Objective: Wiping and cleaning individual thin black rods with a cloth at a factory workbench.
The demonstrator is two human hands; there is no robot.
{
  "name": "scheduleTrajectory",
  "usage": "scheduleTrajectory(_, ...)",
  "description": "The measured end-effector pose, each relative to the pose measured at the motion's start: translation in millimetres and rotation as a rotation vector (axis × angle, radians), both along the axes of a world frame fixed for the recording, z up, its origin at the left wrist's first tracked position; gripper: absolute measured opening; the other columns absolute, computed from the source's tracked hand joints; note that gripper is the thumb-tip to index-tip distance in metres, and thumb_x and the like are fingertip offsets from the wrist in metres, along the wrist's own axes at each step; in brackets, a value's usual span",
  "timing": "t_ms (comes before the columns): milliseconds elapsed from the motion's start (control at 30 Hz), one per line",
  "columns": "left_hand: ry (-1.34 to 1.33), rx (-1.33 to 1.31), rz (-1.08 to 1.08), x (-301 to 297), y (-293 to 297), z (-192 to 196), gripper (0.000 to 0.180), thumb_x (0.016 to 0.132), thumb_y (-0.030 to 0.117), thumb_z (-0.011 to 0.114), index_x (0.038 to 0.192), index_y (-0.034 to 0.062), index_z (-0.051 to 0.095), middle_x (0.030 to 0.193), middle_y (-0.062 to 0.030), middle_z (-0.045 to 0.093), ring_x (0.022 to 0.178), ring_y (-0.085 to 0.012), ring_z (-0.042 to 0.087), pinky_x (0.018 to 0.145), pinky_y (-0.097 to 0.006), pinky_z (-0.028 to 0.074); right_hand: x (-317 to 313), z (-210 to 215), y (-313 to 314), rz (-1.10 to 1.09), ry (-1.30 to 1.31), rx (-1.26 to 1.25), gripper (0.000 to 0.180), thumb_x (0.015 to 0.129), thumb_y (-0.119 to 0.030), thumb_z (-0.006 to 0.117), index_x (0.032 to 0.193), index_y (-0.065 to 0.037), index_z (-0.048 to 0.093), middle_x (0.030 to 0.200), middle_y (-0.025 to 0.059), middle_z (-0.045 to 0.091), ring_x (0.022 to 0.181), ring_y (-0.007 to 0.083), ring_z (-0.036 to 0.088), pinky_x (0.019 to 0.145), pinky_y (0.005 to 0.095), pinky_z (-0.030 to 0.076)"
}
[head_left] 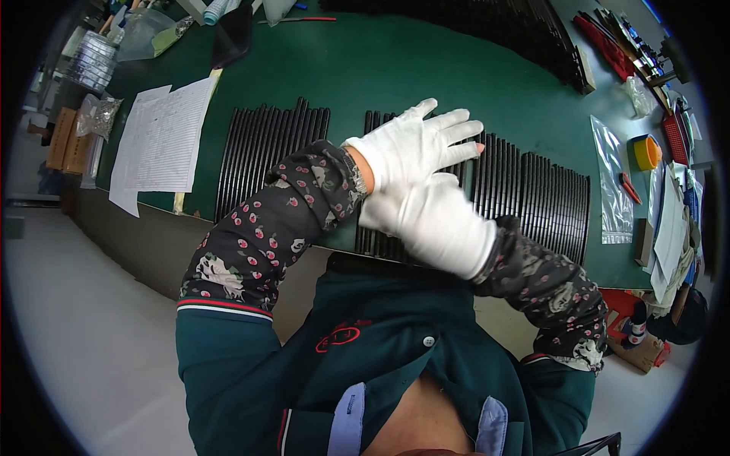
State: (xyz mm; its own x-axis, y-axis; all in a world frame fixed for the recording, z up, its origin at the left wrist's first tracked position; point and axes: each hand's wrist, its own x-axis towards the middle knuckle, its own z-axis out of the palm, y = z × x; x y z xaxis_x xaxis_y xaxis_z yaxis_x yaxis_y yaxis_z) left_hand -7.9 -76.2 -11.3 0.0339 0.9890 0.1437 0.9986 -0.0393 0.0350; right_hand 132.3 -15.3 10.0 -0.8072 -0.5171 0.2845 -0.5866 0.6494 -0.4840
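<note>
Green-covered workbench (pixel 395 68), seen from above, its near edge running along a pale floor; two rows of thin black rods laid side by side upon it, the left row of black rods (pixel 262 152) lying clear of the hands, the right row of black rods (pixel 532 197) running beneath them; left hand (pixel 418 144) in a white cotton glove, fingers spread and flat, nothing gripped, reaching across over the near end of the right row; right hand (pixel 437 220) likewise white-gloved, lying just under and against the left, so that the two hands cross and touch at the wrist (whether it presses on the rods or holds one cannot be told, its fingers being blurred and turned away); both forearms in dark patterned sleeve covers over a green jacket. Elsewhere: white printed paper sheets (pixel 160 137) at the left edge of the bench; a clear plastic bag (pixel 612 186) at the right, an orange round container (pixel 646 152) just beyond it; a stack of grey tape rolls (pixel 93 61) at far left.
</note>
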Motion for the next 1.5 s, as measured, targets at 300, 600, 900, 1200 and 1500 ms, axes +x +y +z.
scheduleTrajectory(300,-0.066,-0.039,0.039,8.3,-6.3,6.1,0.058,0.090,0.039,0.055,0.139,0.0102,0.043,0.149,-0.0118,0.034,0.140,-0.0279,0.030,0.113,-0.050,0.026,-0.5,17.5,23.2,-0.251,0.142,0.068,0.016,0.082,-0.019,0.066,0.090,-0.009,0.057,0.074,0.0066,0.057,0.062,0.0221,0.063,0.049,0.0337,0.048)
scheduleTrajectory(600,-0.054,-0.036,0.030,6.7,-4.4,8.3,0.059,0.089,0.037,0.058,0.139,0.0091,0.043,0.149,-0.0126,0.034,0.139,-0.0282,0.030,0.112,-0.050,0.027,18.0,9.6,51.1,-0.202,0.045,-0.013,0.012,0.086,-0.021,0.061,0.090,-0.010,0.057,0.075,0.0061,0.058,0.064,0.0238,0.063,0.051,0.0338,0.051)
scheduleTrajectory(900,0.000,-0.087,0.021,7.7,-1.4,9.8,0.061,0.091,0.037,0.054,0.143,0.0101,0.037,0.151,-0.0119,0.030,0.141,-0.0276,0.026,0.114,-0.051,0.023,79.4,49.0,95.9,-0.371,-0.309,-0.474,0.019,0.082,-0.008,0.070,0.097,-0.005,0.060,0.087,0.0059,0.065,0.075,0.0180,0.066,0.066,0.0285,0.054)
scheduleTrajectory(1200,0.024,-0.011,0.027,10.4,7.3,13.2,0.066,0.090,0.039,0.055,0.145,0.0101,0.033,0.153,-0.0125,0.026,0.142,-0.0282,0.025,0.114,-0.051,0.021,83.5,41.7,108.4,-0.747,-0.136,-0.313,0.024,0.079,-0.006,0.069,0.101,0.000,0.062,0.094,0.0125,0.065,0.087,0.0265,0.067,0.079,0.0317,0.052)
scheduleTrajectory(1500,0.041,-0.065,0.038,15.2,19.0,14.9,0.063,0.090,0.037,0.055,0.144,0.0119,0.034,0.151,-0.0144,0.030,0.140,-0.0291,0.029,0.113,-0.050,0.025,47.6,9.2,47.9,-0.089,-0.163,-0.009,0.010,0.086,-0.018,0.055,0.093,-0.014,0.061,0.078,0.0065,0.062,0.070,0.0247,0.066,0.062,0.0369,0.054)
